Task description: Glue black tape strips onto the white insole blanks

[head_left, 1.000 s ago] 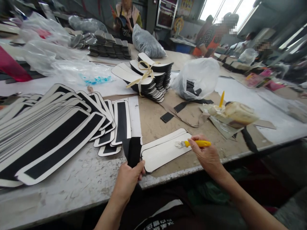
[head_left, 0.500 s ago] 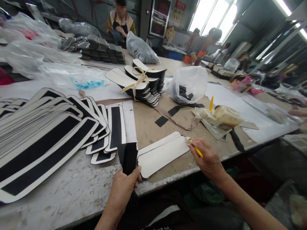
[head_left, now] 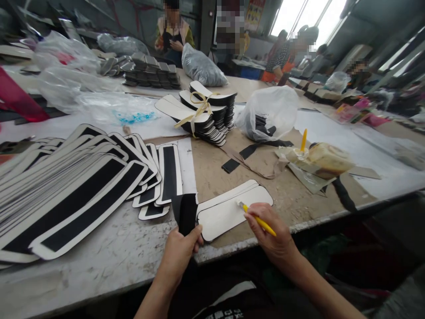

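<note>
My left hand (head_left: 182, 248) is closed on a black strip (head_left: 188, 212) beside the near left end of a white rounded panel (head_left: 229, 215). That panel lies on brown card, overlapping a second white panel (head_left: 229, 193) behind it. In my right hand (head_left: 272, 232) is a yellow-handled brush (head_left: 262, 223), its whitish tip against the middle of the top panel. To the left, many white panels with black strips on them (head_left: 102, 201) lie fanned out and overlapping.
Behind are bundles of curved panels (head_left: 199, 110) tied with ribbon and a clear plastic bag (head_left: 270, 110) holding dark pieces. A glue-smeared container (head_left: 328, 159) with an upright yellow stick (head_left: 303, 140) stands at right. Short black strips (head_left: 230, 165) lie nearby. Co-workers (head_left: 174, 35) are across the table.
My right hand has drawn the brush from the panel's far right end left to its middle. My left hand keeps its hold on the black strip. The view has shifted slightly.
</note>
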{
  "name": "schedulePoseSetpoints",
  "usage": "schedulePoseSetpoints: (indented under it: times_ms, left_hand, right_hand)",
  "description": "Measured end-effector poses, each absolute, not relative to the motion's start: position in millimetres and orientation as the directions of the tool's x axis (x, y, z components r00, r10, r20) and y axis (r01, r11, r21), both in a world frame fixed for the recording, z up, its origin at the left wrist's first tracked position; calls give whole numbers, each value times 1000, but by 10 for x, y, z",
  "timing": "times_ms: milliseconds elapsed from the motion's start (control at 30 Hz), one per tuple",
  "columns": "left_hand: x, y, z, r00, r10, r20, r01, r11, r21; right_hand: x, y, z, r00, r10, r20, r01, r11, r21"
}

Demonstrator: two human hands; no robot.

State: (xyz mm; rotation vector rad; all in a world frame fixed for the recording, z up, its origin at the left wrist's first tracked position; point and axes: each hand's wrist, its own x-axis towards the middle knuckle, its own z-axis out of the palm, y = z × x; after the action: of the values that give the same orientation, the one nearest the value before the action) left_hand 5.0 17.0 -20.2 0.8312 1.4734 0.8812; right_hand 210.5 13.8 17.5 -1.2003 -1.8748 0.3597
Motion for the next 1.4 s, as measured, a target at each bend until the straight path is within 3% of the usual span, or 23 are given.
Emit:
schedulePoseSetpoints:
  times_ms: [133,233,333,400,533,633,767,933,1200,1300,1400]
  left_hand:
    - [52,170,-195,-75,876,-476,-18,476,879]
    - [51,161,-203,-77,876,-476,-31,475,879]
    - [59,158,-197,-85,872,-482,-38,480,876]
    - [71,165,-185,-91,870,-485,-52,482,875]
    - [78,194,-178,-105,867,-488,-82,481,873]
    - [41,185,-160,-160,859,-487,-97,477,874]
    - [-12,72,39,-204,887,-414,-51,413,909]
    - [39,-46,296,17,924,-383,-124,382,916]
    - [-36,-38,7,-255,888,-383,-162,351,922]
    - [-13,-131,85,-274,887,-371,-175,334,926]
    - [85,-225,241,-113,918,-380,-232,347,909]
  right_hand:
    - [1968,98,153,-180,896,405,471,440,-764]
    - [1848,77,174,-54,955,292,325,293,-899]
    - [1851,143,144,19,987,159,247,149,-958]
    - [1930,201,103,23,988,153,309,138,-941]
    - [2195,224,159,111,945,309,539,204,-817]
    - [2354,160,382,135,931,339,598,196,-777]
    - [2327,121,672,39,956,292,553,223,-803]
    - [1898,234,596,-229,970,75,407,165,-898]
    - [1641,296,291,-447,893,50,645,360,-674]
    - [1665,262,350,-444,896,11,594,304,-745]
    - [1589,235,380,-422,904,-66,401,121,-908]
